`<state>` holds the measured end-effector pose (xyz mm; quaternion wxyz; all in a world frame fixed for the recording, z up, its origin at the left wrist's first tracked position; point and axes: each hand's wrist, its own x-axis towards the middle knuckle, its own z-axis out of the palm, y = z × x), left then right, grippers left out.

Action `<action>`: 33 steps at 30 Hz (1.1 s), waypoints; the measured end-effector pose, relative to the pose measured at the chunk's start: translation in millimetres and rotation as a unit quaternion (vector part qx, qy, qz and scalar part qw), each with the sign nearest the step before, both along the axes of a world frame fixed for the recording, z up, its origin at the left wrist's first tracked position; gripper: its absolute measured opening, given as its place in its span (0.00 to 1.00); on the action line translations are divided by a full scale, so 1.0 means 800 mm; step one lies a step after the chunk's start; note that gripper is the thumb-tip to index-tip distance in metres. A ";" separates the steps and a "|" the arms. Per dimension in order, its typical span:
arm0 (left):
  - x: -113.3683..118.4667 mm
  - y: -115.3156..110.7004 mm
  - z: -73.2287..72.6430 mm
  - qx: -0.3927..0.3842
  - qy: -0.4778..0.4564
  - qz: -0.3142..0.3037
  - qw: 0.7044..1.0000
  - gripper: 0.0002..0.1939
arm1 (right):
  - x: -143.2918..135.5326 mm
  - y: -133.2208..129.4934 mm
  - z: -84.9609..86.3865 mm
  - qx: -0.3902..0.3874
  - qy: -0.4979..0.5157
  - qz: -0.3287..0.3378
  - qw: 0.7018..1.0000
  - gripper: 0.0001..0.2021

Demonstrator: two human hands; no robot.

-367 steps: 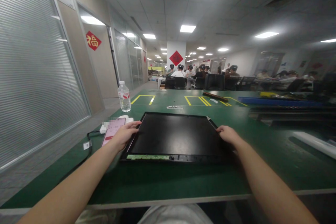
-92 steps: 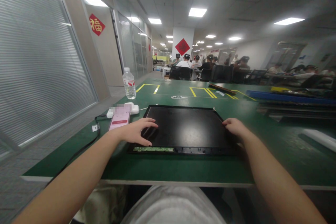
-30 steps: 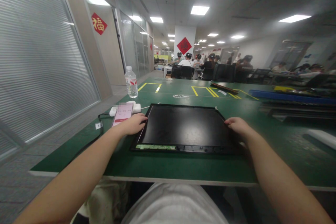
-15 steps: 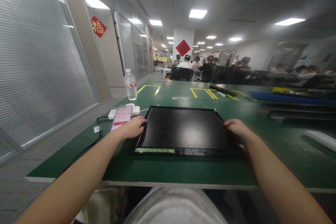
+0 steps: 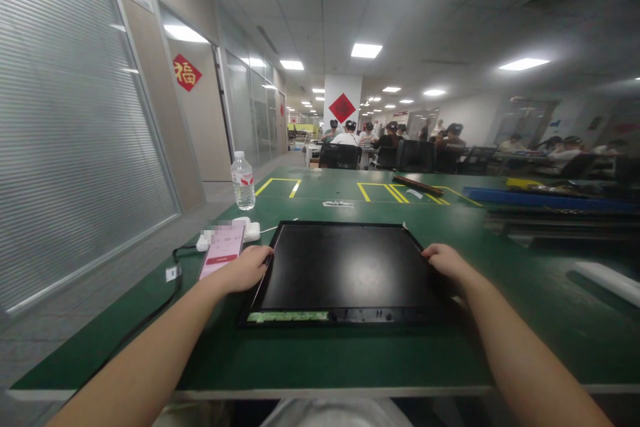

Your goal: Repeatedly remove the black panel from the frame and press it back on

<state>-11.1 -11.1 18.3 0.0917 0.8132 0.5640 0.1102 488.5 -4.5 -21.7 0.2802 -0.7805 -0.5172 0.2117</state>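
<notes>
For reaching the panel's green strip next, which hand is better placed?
Probably left: the left hand is at the panel's left edge, near the green strip, while the right hand is at the opposite edge.

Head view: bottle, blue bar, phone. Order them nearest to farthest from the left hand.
1. Phone, just left of the left hand.
2. Bottle, beyond the phone.
3. Blue bar, far over on the right.

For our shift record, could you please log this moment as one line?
left hand: on panel edge | right hand: opposite edge | bottle: upright
</notes>
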 end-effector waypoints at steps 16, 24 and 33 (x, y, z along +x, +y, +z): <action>-0.005 0.006 0.001 -0.041 -0.224 0.051 0.972 0.29 | -0.014 -0.007 0.014 0.000 -0.067 0.020 0.998 0.19; 0.013 -0.003 0.015 -0.145 -0.526 0.116 0.830 0.24 | -0.015 -0.007 0.017 -0.009 -0.075 0.007 0.997 0.19; 0.022 0.005 0.007 -0.185 -0.627 0.202 0.729 0.27 | -0.011 -0.007 0.012 -0.001 -0.049 -0.002 0.999 0.16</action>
